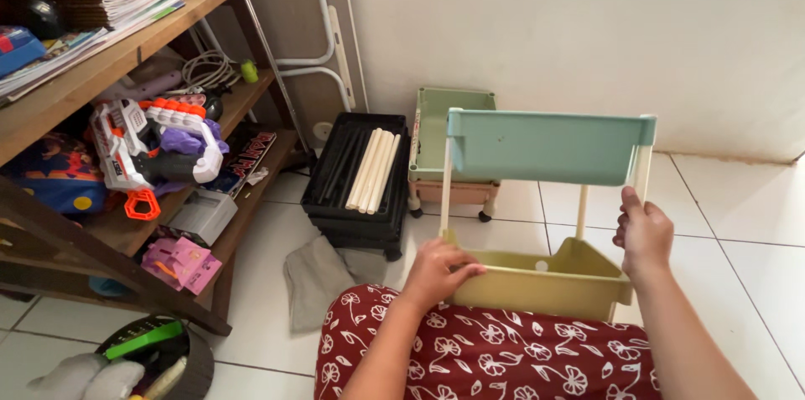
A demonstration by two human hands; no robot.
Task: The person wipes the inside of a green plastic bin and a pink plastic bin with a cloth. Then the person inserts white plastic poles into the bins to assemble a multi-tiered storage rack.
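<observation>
Hands first: we rest our left hand (438,270) on the near left corner of the pale yellow plastic tray (545,283), fingers curled together over its rim and thumb along the front wall. Our right hand (644,234) wraps around the cream-coloured upright post (641,172) at the right corner, thumb pointing up along it, closed on the post just above the yellow tray. That tray sits directly between our two hands, its near wall touching our lap in the red floral fabric (503,354). Above it, carried on the slim posts, stands the mint green plastic tray (545,147), well above both hands and level.

Behind this rack, on the white tiled floor (738,224), we see another green tray on small wheels (453,148) against the wall, and just beside it a stack of black plastic trays (356,215) holding a bundle of cream tubes (375,169). A grey cloth (317,278) lies on the floor near our left hand. To the left, a wooden shelf (126,48) holds stacked books and a white and orange toy blaster (151,148).
</observation>
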